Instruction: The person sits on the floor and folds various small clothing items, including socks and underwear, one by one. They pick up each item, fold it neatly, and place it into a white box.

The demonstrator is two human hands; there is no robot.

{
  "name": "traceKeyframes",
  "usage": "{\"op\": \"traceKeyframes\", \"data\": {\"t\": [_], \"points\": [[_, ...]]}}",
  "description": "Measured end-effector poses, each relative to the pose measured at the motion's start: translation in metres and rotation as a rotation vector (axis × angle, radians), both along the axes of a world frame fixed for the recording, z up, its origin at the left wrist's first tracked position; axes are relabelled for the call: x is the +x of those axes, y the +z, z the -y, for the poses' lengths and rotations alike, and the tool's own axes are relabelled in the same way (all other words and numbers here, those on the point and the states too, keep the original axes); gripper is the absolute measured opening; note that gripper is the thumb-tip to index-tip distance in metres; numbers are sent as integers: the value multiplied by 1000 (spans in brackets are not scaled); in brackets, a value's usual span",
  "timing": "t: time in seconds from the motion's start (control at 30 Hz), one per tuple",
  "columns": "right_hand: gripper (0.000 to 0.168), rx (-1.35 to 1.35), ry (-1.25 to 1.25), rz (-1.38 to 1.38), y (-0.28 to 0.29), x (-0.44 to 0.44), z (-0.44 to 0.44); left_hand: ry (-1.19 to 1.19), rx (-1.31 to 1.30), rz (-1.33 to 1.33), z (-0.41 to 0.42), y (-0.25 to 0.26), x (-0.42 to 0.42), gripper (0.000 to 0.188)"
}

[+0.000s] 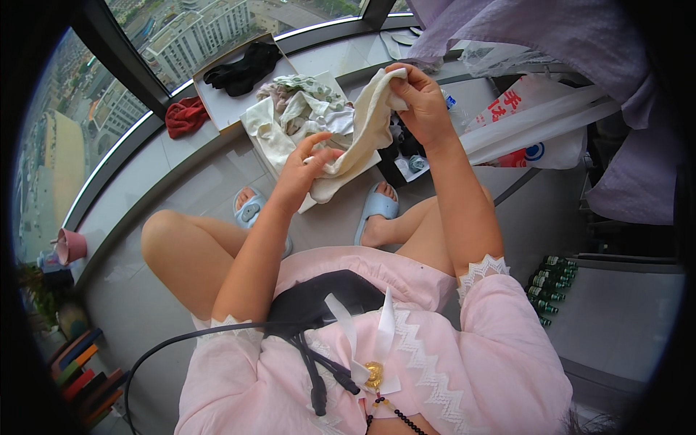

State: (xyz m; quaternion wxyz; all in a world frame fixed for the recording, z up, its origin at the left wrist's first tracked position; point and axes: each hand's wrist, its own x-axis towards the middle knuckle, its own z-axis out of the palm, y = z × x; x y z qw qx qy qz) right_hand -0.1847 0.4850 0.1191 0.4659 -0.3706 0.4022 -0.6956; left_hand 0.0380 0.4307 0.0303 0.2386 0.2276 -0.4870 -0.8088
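Note:
A cream-coloured cloth garment point(367, 133), perhaps a sock or tights, is stretched between my hands. My right hand point(421, 106) pinches its upper end between thumb and fingers. Lower down, my left hand point(310, 166) is at its other part, with the thumb and fingers against the fabric. Beneath the cloth, a white box point(372, 163) on the floor is heaped with white, beige and green-patterned cloth items point(307, 98). Behind it to the left, black socks point(244, 68) lie in a shallow open box point(217, 111). A dark red cloth point(186, 116) rests on the ledge beside that box.
A dark box point(394, 171) with black and light items stands right of the white one. Further right are a printed plastic bag point(554, 122) and hanging lilac fabric point(614, 54). Green bottles point(549, 288) stand lower right, a pink pot point(71, 246) left. A black cable point(179, 338) crosses my lap.

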Motion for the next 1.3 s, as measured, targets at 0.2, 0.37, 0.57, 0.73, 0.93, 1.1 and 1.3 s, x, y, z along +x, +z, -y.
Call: {"op": "traceKeyframes", "data": {"t": [0.2,0.37,0.57,0.73,0.93,1.1,1.3], "points": [[17,67,153,17,-4,19,-2,-337,-24,109,4,-19,2,46],[17,84,108,27,2,17,-5,-281,407,-38,4,-15,8,49],[18,98,156,-133,2,23,-6,-48,-220,33,0,-9,-5,70],[16,109,233,-211,1,38,-6,-3,-353,-20,-5,10,-11,72],[17,98,80,-35,-8,33,-1,-83,104,144,13,-15,3,40],[16,164,35,-23,-21,24,1,110,443,-356,16,-1,6,48],[13,341,127,-239,-26,62,2,192,627,-542,17,12,5,51]]}}
